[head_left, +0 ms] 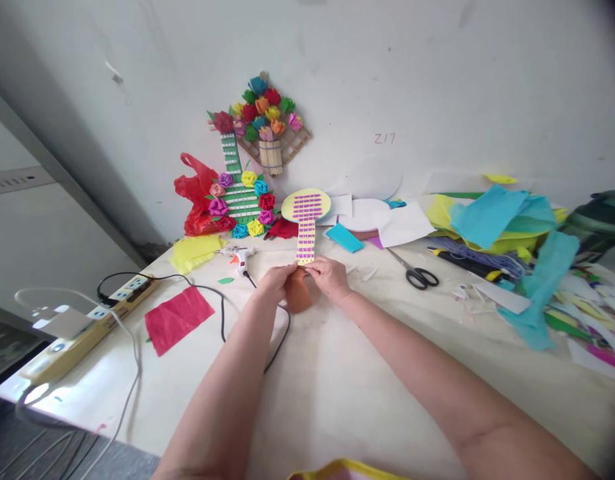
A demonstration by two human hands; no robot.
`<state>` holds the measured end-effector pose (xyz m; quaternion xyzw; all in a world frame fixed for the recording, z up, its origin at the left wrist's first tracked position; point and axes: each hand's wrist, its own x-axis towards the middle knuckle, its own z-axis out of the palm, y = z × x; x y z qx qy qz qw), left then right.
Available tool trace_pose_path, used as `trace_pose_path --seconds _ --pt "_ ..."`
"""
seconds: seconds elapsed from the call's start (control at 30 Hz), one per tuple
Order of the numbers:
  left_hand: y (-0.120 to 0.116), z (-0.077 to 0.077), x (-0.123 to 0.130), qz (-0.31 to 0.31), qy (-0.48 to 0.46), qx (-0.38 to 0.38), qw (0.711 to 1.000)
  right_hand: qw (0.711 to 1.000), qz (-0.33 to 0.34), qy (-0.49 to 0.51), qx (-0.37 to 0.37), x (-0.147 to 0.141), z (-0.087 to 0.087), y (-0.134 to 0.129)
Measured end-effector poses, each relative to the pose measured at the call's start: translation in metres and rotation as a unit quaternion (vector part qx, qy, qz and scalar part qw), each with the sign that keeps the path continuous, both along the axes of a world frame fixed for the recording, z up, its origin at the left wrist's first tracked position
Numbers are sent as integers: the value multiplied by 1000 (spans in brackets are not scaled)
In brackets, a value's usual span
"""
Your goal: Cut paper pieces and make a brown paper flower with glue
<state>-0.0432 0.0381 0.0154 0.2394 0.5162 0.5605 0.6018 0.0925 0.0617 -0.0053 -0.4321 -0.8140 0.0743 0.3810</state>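
My left hand [277,281] pinches the upper edge of an orange piece of crepe paper [298,295]. Close beside it, the closed fingers of my right hand [330,277] hold the same edge. The sheet hangs below the fingertips, its top partly hidden by them. Just beyond the hands lies a yellow paddle-shaped craft piece [306,208] woven with purple strips; the lower end of its handle reaches the fingertips. To the left rests a white hot glue gun [243,257], and a small green paper leaf [226,281] lies near it.
A red crepe sheet [180,320] and a power strip [94,327] with cords are at left. Scissors [421,277] lie at right, near blue crepe paper [492,213] and scraps. A flower-trimmed guitar shape [241,200] leans on the wall under a flower basket [270,157].
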Motion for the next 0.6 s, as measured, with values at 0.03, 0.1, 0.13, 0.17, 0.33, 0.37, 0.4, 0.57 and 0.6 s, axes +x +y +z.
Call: trace_pose_path --seconds 0.03,0.1,0.13,0.17,0.33,0.37,0.4,0.57,0.6 --pt "0 0 3 12 7 -1 1000 1000 -3 6 -8 0 1 0" --pt "-2 0 5 24 39 7 999 1000 -8 14 -21 -1 1 1" --pt "-2 -1 4 21 63 16 998 999 -10 17 -25 -1 1 2" --pt "-2 -3 2 14 95 27 995 999 -13 20 -28 -2 1 3" --pt "4 -12 -19 -56 320 107 940 998 -28 24 -58 -5 0 8" --pt "5 -14 -23 -58 354 111 927 997 -32 21 -65 -5 1 9" --pt "6 -15 -26 -59 378 111 917 997 -37 18 -70 -6 2 9" --pt "9 -16 -30 -37 363 74 928 998 -26 3 -51 -10 5 11" --pt "10 -17 -30 -31 350 63 934 999 -18 2 -44 -11 5 12"
